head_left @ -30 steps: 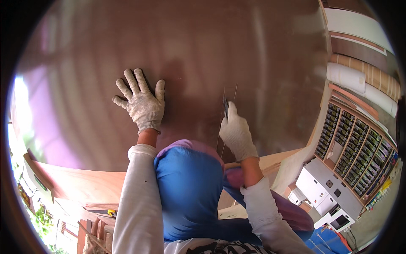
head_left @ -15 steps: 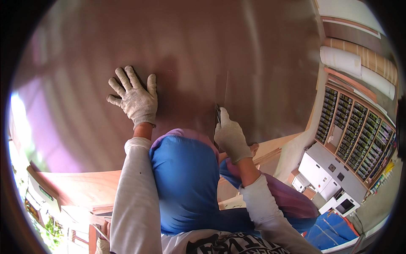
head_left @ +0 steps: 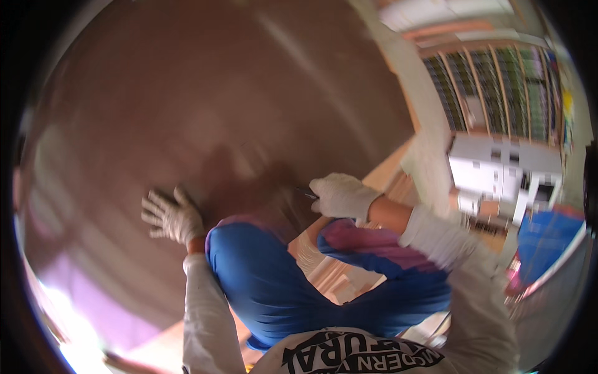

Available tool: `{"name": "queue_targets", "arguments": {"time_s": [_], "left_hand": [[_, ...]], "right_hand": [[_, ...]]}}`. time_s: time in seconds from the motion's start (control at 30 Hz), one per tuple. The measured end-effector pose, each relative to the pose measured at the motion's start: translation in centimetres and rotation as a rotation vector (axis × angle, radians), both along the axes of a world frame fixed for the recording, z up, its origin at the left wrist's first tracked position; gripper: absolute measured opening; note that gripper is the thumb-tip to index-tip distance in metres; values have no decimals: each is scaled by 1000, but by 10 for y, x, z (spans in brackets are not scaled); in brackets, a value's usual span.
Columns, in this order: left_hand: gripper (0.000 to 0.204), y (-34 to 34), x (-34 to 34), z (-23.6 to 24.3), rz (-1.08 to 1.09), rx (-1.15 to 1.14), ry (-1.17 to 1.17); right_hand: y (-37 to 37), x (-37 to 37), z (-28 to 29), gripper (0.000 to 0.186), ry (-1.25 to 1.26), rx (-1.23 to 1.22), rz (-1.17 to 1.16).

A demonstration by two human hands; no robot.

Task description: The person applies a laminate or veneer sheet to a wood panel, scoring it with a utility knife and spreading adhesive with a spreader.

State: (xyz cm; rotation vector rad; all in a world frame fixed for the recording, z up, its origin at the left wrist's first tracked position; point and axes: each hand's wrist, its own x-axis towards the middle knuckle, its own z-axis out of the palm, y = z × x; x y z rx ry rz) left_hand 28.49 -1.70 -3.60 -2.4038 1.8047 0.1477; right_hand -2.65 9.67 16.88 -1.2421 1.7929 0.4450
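A large brown sheet [head_left: 187,81] with a smooth, faintly shiny face spreads out under both hands. My left hand [head_left: 173,219], in a pale knitted work glove, lies flat on it with the fingers spread. To the right, near the sheet's close edge, my gloved right hand [head_left: 341,197] is closed around a slim dark tool that looks like a utility knife [head_left: 306,193]. Its tip points left over the sheet; motion blur hides whether it touches. My knee in blue trousers [head_left: 255,268] rests at the sheet's near side, between the hands.
Pale wood boards [head_left: 398,187] show under the sheet's right edge. Farther right stand a rack of small dark-and-green items [head_left: 492,93], a white cabinet [head_left: 486,171] and a blue cover [head_left: 548,240]. Rolls and panels [head_left: 448,15] lie at the far right.
The view has swung, turning the sheet's edges and the rack. My right hand and the knife have turned to point left, away from the thin lines on the sheet. My left hand stays spread.
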Motion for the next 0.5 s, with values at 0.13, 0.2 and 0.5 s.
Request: {"name": "queue_targets", "arguments": {"time_s": [0.13, 0.2, 0.5], "left_hand": [[82, 5, -11, 4, 30, 13, -69], [81, 7, -10, -6, 60, 6, -125], [55, -18, -36, 17, 67, 24, 67]], "right_hand": [[50, -107, 55, 25, -124, -96, -383], [88, -157, 80, 27, -268, 0, -746], [313, -241, -86, 11, -846, -761, -2056]]}}
